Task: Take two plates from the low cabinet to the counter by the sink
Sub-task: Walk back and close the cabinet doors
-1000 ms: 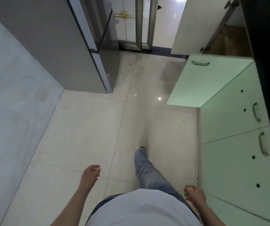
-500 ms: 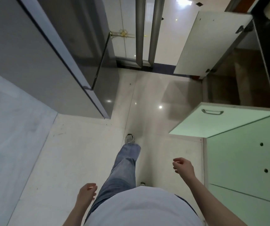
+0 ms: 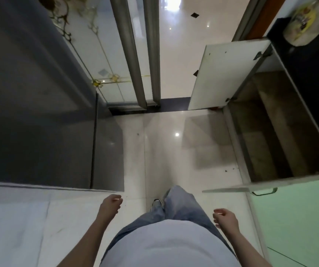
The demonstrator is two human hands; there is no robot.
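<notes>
The low cabinet (image 3: 282,132) stands open at the right, its brown shelves dim and no plates visible inside. One white door (image 3: 226,74) swings out at the far side, a second door (image 3: 237,186) sticks out edge-on at the near side. My left hand (image 3: 109,206) hangs empty over the floor tiles, fingers loosely curled. My right hand (image 3: 225,218) is also empty with fingers apart, a short way in front of the near door. The dark counter (image 3: 309,60) runs above the cabinet.
A grey fridge (image 3: 39,112) fills the left side. Sliding glass doors with metal frames (image 3: 133,54) lie ahead. A clear jar with a yellow label (image 3: 305,20) sits on the counter. Green cabinet fronts (image 3: 299,218) line the near right. My leg and shoe (image 3: 156,204) are on the tiles.
I have walked forward, so the open cabinet is closer and its inside shows more. My left hand swung forward, my right hand dropped back.
</notes>
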